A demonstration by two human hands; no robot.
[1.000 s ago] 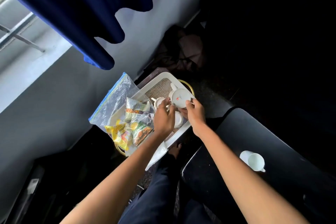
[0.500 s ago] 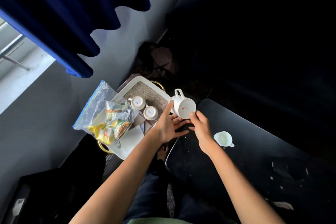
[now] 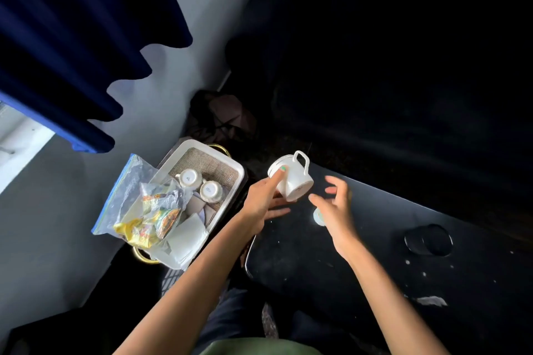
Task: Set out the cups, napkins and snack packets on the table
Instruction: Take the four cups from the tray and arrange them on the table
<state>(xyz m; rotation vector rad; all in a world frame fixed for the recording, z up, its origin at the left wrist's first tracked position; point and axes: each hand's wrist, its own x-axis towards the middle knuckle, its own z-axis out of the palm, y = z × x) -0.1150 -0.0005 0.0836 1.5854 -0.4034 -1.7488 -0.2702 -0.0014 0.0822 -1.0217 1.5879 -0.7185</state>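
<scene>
Your left hand (image 3: pixel 264 200) is gripping a white cup (image 3: pixel 292 179) over the dark table's (image 3: pixel 360 268) edge.

The cup is tilting, handle at 12 o'clock. Your right hand (image 3: pixel 334 204) is hanging at its 3 o'clock, fingers spread, holding nothing. At 9 o'clock the tray (image 3: pixel 236 179) is holding two upturned cups (image 3: pixel 199 184), napkins (image 3: pixel 187 236) and bagged snack packets (image 3: pixel 153 216).

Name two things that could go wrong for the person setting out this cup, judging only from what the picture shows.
1. The left hand holds the white handled ceramic cup tilted, in mid-air, while the right hand is open and off it; it could slip.
2. Another white cup sits on the black table, mostly hidden behind the right hand; a knock is possible.
</scene>
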